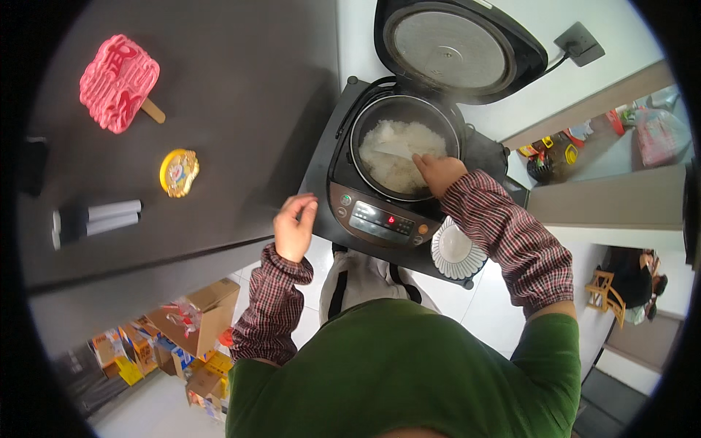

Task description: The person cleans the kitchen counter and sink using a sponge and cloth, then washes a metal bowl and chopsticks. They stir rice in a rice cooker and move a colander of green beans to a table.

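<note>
My right hand (441,174) reaches over the rim of an electric rice cooker (378,213), gripping a pale rice paddle (395,149). The paddle's blade lies against the white cooked rice (389,169) inside the dark inner pot (378,109). Faint steam rises around the pot. The cooker's lid (449,49) stands raised at the back, and a red character glows on its panel. My left hand (294,227) hovers left of the cooker with nothing in it, thumb and fingers apart. A white fluted bowl (457,246) sits at the stand's front right corner, partly under my right sleeve.
The cooker rests on a black stand (323,211). A dark cabinet top (235,109) at left holds a pink ornament (119,82). A power cord runs to a wall socket (579,44). Cardboard boxes (205,317) are at lower left. A person (630,279) sits at far right.
</note>
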`<state>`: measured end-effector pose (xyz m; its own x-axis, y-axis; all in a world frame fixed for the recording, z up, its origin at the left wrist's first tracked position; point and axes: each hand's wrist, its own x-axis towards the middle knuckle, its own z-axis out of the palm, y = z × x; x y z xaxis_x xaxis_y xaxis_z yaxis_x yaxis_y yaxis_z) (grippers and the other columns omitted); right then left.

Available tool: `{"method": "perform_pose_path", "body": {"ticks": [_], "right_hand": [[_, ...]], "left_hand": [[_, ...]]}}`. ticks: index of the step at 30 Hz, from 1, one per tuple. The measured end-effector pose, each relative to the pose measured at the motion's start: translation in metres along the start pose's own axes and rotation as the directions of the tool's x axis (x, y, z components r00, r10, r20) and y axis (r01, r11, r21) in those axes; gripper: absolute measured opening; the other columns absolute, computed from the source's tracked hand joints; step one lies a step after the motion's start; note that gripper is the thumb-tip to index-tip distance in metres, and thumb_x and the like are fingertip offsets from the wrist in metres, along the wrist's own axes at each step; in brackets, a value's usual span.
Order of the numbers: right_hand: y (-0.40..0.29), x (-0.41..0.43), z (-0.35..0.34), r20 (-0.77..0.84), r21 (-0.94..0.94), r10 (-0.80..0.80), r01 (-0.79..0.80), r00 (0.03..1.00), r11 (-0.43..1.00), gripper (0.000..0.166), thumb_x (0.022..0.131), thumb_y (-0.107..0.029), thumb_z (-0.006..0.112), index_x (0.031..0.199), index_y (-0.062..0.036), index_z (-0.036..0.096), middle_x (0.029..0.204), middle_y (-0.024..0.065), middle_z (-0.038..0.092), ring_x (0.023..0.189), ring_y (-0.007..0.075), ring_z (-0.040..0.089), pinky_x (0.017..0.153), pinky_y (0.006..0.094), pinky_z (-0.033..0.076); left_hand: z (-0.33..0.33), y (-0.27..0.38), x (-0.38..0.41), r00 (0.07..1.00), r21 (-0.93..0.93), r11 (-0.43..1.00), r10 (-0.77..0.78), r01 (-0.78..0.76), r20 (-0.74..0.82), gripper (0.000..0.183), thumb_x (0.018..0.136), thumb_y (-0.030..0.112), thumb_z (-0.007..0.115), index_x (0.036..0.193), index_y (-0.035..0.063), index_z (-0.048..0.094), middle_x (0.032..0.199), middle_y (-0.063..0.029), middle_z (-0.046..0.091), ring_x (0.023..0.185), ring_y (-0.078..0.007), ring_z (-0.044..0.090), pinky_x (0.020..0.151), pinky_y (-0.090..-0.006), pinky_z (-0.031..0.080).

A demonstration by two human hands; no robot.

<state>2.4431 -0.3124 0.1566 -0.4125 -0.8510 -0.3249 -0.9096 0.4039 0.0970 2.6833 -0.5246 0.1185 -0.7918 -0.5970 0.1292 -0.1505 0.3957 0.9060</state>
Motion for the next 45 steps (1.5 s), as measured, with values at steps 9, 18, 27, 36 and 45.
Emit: {"method": "perform_pose_path", "body": {"ticks": [9,18,27,36,45], "right_hand": [[-0.005,0.009,-0.063,0.13,-0.08,0.268,-0.26,0.955,0.962,0.038,0.086,-0.01,0.039,0.124,-0.0087,0.044,0.111,0.0101,0.057,0.086,0.0241,0.063,0.07,0.0339,0.052],[-0.023,0.018,-0.022,0.293,0.013,0.151,-0.162,0.944,0.987,0.044,0.083,-0.005,0.041,0.127,-0.0001,0.036,0.1,0.0185,0.059,0.081,0.0305,0.062,0.067,0.038,0.051],[0.05,0.026,0.012,0.159,0.219,0.416,-0.443,0.895,0.869,0.024,0.081,-0.018,0.05,0.101,-0.0082,0.059,0.085,0.0194,0.062,0.081,0.0348,0.06,0.071,0.0412,0.048],[-0.024,0.029,-0.007,0.281,0.226,0.389,-0.455,0.877,0.861,0.027,0.085,-0.014,0.046,0.109,-0.0033,0.051,0.091,0.0188,0.062,0.084,0.0333,0.061,0.075,0.0396,0.049],[0.044,0.058,0.089,0.373,0.073,0.394,-0.45,0.84,0.89,0.026,0.083,-0.013,0.049,0.104,0.0007,0.056,0.093,0.0185,0.063,0.087,0.0326,0.061,0.074,0.039,0.051]], "left_hand": [[-0.009,-0.013,0.027,0.984,-0.094,0.995,-0.023,0.04,0.177,0.013,0.082,0.006,0.057,0.091,-0.0027,0.061,0.097,-0.0133,0.062,0.085,-0.0225,0.061,0.076,-0.0277,0.047],[0.011,-0.013,0.03,0.981,-0.082,0.995,-0.046,0.063,0.187,0.017,0.076,0.007,0.064,0.087,-0.0035,0.056,0.095,-0.0112,0.058,0.079,-0.022,0.06,0.071,-0.029,0.048],[0.022,-0.013,0.026,0.989,-0.088,0.994,-0.048,0.061,0.14,0.019,0.075,0.006,0.065,0.087,-0.0026,0.052,0.096,-0.0114,0.056,0.078,-0.0219,0.058,0.07,-0.0291,0.047],[0.024,-0.02,0.019,0.996,-0.098,0.995,0.006,0.003,0.092,0.019,0.077,0.004,0.062,0.089,-0.0012,0.05,0.095,-0.0108,0.054,0.076,-0.0216,0.056,0.068,-0.0286,0.046],[0.031,-0.009,0.017,0.992,-0.129,0.992,0.021,-0.006,0.121,0.019,0.077,0.004,0.061,0.091,-0.0015,0.05,0.096,-0.0114,0.053,0.078,-0.0219,0.055,0.07,-0.0288,0.046]]}}
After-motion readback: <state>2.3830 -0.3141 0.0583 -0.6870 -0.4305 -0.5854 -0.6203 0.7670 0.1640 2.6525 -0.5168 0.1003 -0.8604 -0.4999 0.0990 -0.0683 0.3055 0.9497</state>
